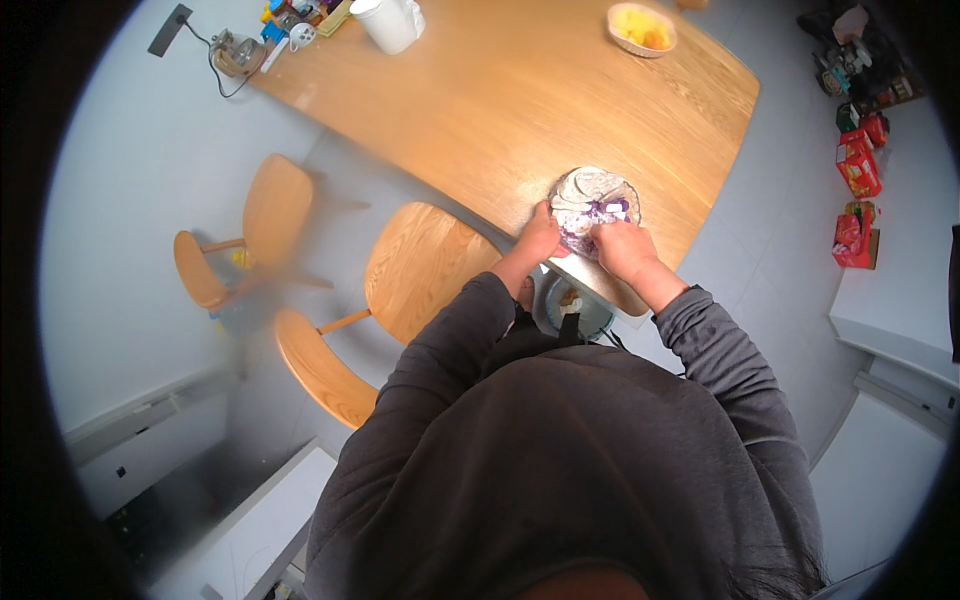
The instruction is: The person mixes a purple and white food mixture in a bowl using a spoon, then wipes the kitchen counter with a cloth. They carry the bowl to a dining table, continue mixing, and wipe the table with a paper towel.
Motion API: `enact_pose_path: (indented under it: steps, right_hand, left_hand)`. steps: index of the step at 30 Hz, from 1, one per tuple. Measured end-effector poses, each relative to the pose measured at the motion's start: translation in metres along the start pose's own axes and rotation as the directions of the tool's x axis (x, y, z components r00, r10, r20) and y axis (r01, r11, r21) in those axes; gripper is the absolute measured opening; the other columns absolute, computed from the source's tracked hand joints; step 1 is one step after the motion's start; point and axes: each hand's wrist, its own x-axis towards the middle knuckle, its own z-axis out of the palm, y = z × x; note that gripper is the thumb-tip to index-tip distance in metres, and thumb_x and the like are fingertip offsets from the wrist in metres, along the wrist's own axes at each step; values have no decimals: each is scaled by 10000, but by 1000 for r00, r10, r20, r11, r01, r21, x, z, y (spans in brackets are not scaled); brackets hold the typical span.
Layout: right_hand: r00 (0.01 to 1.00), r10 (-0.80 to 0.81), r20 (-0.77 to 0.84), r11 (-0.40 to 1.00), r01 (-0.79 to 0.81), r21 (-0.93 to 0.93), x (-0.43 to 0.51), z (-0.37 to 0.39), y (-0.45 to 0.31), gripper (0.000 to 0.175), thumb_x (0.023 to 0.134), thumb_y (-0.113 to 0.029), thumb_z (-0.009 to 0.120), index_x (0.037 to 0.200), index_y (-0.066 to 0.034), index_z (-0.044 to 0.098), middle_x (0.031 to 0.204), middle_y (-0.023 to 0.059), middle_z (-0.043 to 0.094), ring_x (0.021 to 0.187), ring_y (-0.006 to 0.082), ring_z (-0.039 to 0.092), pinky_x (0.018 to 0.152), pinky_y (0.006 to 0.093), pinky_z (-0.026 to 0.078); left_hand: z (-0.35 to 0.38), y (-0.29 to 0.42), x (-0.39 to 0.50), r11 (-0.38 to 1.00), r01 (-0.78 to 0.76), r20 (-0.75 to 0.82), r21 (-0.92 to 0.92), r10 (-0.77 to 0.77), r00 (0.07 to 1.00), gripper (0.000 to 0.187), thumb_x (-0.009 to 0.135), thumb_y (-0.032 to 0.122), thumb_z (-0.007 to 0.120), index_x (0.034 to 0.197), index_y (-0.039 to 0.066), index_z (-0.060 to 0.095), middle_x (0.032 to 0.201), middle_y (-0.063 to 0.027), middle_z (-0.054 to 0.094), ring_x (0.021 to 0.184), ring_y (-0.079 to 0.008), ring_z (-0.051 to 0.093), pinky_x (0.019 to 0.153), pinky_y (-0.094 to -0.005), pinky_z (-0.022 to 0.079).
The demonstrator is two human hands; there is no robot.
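A round, disc-shaped item (589, 187) rests at the near edge of the wooden table. Its top is pale with pleated or swirled folds, and purple patches show in the middle and on the near side. My left hand (541, 236) holds its left rim, thumb on top. Over its near right part is my right hand (624, 247), fingers curled down against the surface. Whether those fingers pinch anything is hidden by the hand itself. A small white piece (616, 208) lies on the purple part, just beyond my right fingers.
The wooden table (480, 97) bears a bowl of yellow and orange pieces (642, 31) and a white container (388, 26). Below the near edge stands a bin (553, 300). Wooden chairs (420, 277) are at left. Red boxes (857, 166) sit along the right side.
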Motion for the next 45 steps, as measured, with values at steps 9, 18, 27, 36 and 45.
enact_pose_path:
  steps: [9,18,27,36,45]
  right_hand:
    - [997,-70,-20,990,67,-121,20,1,7,202,799,-119,547,909,-114,716,868,166,693,851,312,684,733,432,543]
    - [985,85,-148,996,-83,20,-17,-3,13,223,831,-153,542,976,-171,710,831,156,687,789,337,676,697,452,537]
    - [981,69,-183,995,-55,80,-5,-14,-1,204,811,-123,544,954,-125,691,834,169,684,822,334,680,714,449,544]
    - [994,62,-89,996,-56,69,-9,-3,1,207,805,-131,543,939,-106,699,877,170,690,841,339,678,742,445,541]
    - [995,95,-21,993,-94,66,-17,10,0,181,823,-184,564,922,-141,708,871,150,689,849,343,664,727,458,525]
  left_hand:
    - [5,6,6,997,62,19,-40,-62,998,442,990,84,303,1411,79,168,1168,-275,506,713,-340,679,602,-391,623]
    - [5,1,-4,990,105,46,-96,-101,994,516,1017,122,289,1477,168,61,1188,-266,512,723,-322,680,637,-389,617]
    - [4,7,-16,965,127,126,-230,-100,987,520,1040,181,267,1518,245,74,1304,-243,465,797,-322,676,711,-388,607]
    - [5,10,-19,969,114,100,-217,-94,990,511,1040,187,259,1515,250,81,1286,-230,484,783,-310,677,697,-385,606]
    - [3,3,-16,968,86,80,-236,-69,994,502,1034,186,272,1507,215,105,1324,-201,459,793,-332,674,690,-382,606]
